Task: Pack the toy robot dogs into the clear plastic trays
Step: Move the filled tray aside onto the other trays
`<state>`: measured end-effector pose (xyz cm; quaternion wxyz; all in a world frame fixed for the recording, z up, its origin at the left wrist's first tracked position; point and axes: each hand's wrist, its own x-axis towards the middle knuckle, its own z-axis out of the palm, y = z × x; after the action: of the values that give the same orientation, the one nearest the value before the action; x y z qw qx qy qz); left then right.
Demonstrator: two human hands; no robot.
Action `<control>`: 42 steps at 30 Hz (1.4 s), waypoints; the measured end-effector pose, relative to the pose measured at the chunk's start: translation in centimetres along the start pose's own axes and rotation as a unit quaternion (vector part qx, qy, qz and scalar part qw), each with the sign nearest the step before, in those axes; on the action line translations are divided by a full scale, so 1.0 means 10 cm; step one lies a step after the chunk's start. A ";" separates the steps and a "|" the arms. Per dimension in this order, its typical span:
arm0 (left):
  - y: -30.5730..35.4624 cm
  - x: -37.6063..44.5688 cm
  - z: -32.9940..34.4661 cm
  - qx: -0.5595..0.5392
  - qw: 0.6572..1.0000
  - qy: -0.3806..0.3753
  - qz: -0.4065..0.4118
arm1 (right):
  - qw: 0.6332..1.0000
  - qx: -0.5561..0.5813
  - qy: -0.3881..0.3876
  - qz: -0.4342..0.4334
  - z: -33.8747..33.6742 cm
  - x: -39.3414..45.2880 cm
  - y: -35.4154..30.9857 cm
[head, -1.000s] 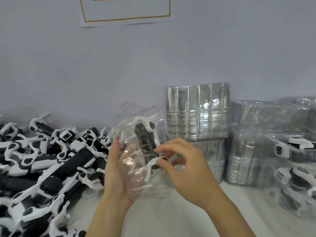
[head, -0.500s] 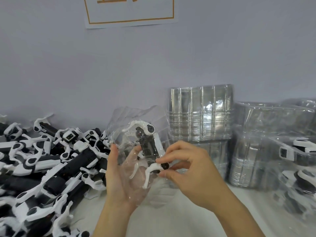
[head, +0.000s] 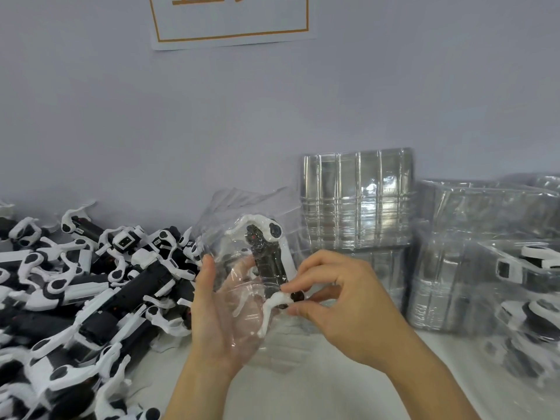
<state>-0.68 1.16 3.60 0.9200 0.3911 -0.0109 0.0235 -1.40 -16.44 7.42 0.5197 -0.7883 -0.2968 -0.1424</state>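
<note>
This looks like a packing station in a small factory or workshop. A big heap of identical black-and-white toy robot dogs (head: 85,298) lies on the white table (head: 348,395), and stacks of empty clear plastic trays (head: 357,201) stand against a plain grey wall (head: 181,131). A printed paper notice (head: 230,22) hangs on that wall.

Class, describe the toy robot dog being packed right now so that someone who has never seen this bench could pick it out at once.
Start at the tall stack of clear trays against the wall; just left of it, two hands meet above the table. The left hand cradles a clear tray holding one black-and-white robot dog, and the right hand pinches its lower white leg. Unlike the loose dogs heaped at far left, this one sits alone in plastic, off the table.
</note>
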 end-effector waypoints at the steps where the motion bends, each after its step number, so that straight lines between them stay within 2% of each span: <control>1: 0.01 0.00 0.01 -0.003 1.000 -0.018 0.002 | 1.000 -0.007 -0.004 0.002 -0.01 0.00 0.00; 4: 0.01 -0.03 0.09 0.011 0.999 -0.052 0.006 | 0.999 -0.031 -0.002 -0.008 -0.08 -0.01 -0.01; 7: 0.01 -0.07 0.15 0.030 0.998 -0.058 0.025 | 0.995 -0.053 0.081 -0.035 -0.10 0.01 -0.02; 10: -0.01 -0.09 0.18 0.073 0.996 -0.046 0.039 | 0.984 -0.026 0.172 -0.046 -0.06 0.04 -0.05; 16: -0.03 -0.12 0.23 0.109 0.993 -0.040 0.016 | 0.968 -0.038 0.242 -0.062 0.04 0.06 -0.07; 27: -0.02 -0.12 0.26 0.113 0.993 -0.025 -0.025 | 0.971 -0.022 0.235 -0.039 0.01 0.06 -0.03; 30: 0.01 -0.09 0.24 0.113 0.991 -0.067 -0.014 | 0.983 -0.011 0.186 0.000 -0.13 0.04 0.00; 33: 0.04 -0.07 0.20 0.205 0.975 -0.083 0.007 | 0.990 -0.034 0.132 0.044 -0.42 0.00 0.06; 35: 0.05 -0.07 0.21 0.311 0.943 -0.118 0.011 | 0.985 -0.036 0.145 0.081 -0.64 -0.05 0.09; 37: 0.06 -0.09 0.26 0.440 0.883 -0.163 0.016 | 0.980 -0.042 0.159 0.113 -0.82 -0.10 0.11; 40: -0.03 -0.08 0.34 0.615 0.768 -0.180 0.015 | 0.977 -0.075 0.147 0.139 -1.01 -0.18 0.15; 42: -0.22 -0.07 0.39 0.718 0.671 -0.181 0.036 | 0.972 -0.111 0.129 0.162 -1.05 -0.22 0.18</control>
<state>-1.24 -3.16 4.70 0.3342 0.9268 -0.1710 -0.0136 -1.16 -27.14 9.32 0.4787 -0.8538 -0.0777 -0.1894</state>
